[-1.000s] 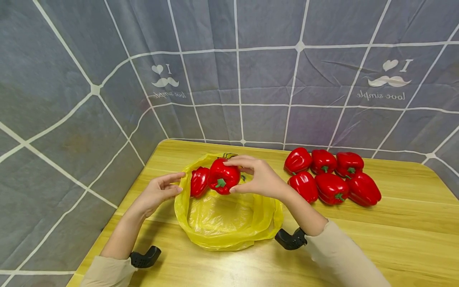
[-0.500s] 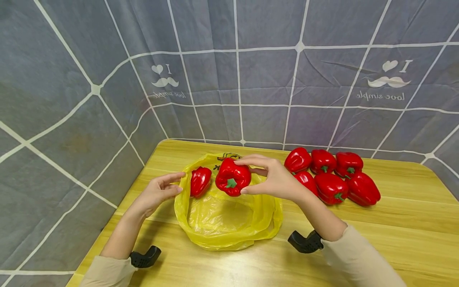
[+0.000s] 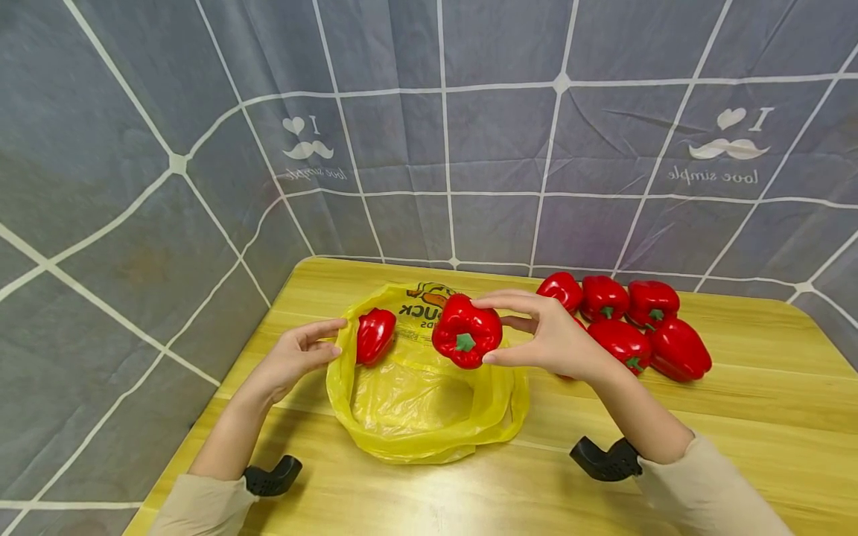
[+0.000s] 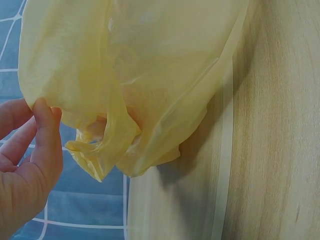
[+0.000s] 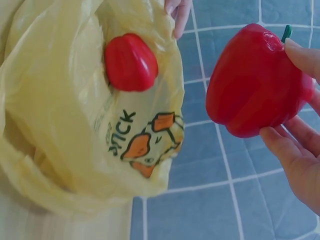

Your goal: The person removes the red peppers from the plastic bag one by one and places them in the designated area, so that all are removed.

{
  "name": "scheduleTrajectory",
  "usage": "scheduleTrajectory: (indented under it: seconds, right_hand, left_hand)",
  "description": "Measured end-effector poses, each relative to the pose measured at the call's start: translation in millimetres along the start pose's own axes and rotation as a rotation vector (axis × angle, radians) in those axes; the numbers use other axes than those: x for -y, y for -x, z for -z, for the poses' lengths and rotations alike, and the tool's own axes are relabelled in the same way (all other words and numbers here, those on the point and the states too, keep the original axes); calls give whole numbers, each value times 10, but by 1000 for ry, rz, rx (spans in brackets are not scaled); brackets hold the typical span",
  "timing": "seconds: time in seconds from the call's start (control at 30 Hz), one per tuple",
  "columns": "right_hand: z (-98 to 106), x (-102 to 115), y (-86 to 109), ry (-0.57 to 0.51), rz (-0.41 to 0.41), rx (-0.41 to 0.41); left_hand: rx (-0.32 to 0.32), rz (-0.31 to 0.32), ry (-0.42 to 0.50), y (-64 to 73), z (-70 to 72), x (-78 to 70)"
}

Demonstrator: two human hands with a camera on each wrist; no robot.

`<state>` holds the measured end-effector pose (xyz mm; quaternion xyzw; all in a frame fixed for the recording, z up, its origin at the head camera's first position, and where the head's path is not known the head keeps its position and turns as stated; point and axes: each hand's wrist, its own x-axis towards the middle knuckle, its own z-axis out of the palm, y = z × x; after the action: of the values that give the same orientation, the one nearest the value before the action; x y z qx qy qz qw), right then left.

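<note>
A yellow plastic bag (image 3: 409, 413) lies on the table with its mouth spread wide. My left hand (image 3: 299, 361) pinches the bag's left edge between thumb and fingers; the left wrist view shows that pinch on the thin plastic (image 4: 65, 60). My right hand (image 3: 546, 339) grips a glossy red bell pepper (image 3: 467, 327) with a green stem, held over the right part of the bag in the head view. Another red bell pepper (image 5: 131, 62) rests inside the bag, near its left side. A printed cartoon duck (image 5: 152, 145) shows on the bag's inner wall.
Several more red bell peppers (image 3: 652, 301) sit grouped on the wooden table (image 3: 751, 417) at the right, partly hidden behind my right hand. A grey grid-patterned cloth (image 3: 496, 149) hangs along the back and left edges of the table.
My right hand has moved to the right with the bell pepper, away from the one inside the bag, uncovering more of the printed duck. My left hand has stayed at the bag's edge.
</note>
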<state>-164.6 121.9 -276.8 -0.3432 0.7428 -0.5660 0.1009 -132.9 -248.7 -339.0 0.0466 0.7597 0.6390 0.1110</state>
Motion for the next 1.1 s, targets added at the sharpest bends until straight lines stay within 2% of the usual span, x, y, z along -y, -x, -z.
scheduleTrajectory:
  seconds: [0.13, 0.33, 0.5, 0.67, 0.8, 1.1]
  right_hand:
    - [70, -39, 62, 20, 3, -15]
    - [170, -61, 179, 92, -43, -53]
    - [242, -87, 305, 178, -101, -89]
    - [296, -117, 441, 173, -158, -105]
    - [341, -152, 553, 210, -195, -114]
    - [447, -228, 778, 268, -189, -153]
  left_hand:
    - [-1, 6, -11, -9, -3, 0]
    - [-15, 29, -21, -40, -6, 15]
    - [-18, 27, -22, -36, -6, 10]
    - [-12, 17, -19, -13, -9, -4]
    - [-8, 16, -12, -5, -15, -13]
    - [-18, 20, -30, -14, -1, 8]
